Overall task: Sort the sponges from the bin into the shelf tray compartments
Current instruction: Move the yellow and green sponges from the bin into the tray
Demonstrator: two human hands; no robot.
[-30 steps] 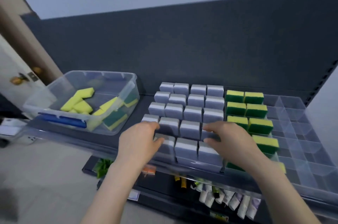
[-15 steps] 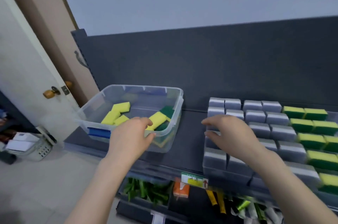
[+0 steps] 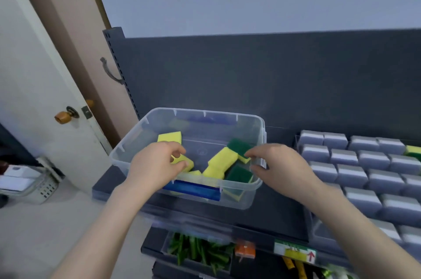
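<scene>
A clear plastic bin [image 3: 237,202] stands on the dark shelf and holds several yellow sponges with green scouring backs. My left hand [image 3: 155,167] is inside it, fingers and thumb curled round a yellow sponge [image 3: 188,162] near the front left. My right hand [image 3: 280,167] reaches over the bin's right rim. Its fingertips touch the edge of a green-topped sponge [image 3: 239,147], with the thumb just below; no firm hold shows. To the right, the shelf tray [image 3: 317,229] has rows of grey sponges [image 3: 352,156] in its compartments, and a green-and-yellow one [image 3: 412,151] shows at the right edge.
A dark back panel [image 3: 273,78] rises behind the shelf. A door with a brass knob [image 3: 61,117] is at left. A lower shelf holds green items [image 3: 196,249] and an orange tag [image 3: 245,250]. Bare shelf [image 3: 282,210] lies between bin and tray.
Both hands left the grey sponges in the tray and moved left to the bin. My left hand has taken hold of a yellow sponge, and my view swung left with them.
</scene>
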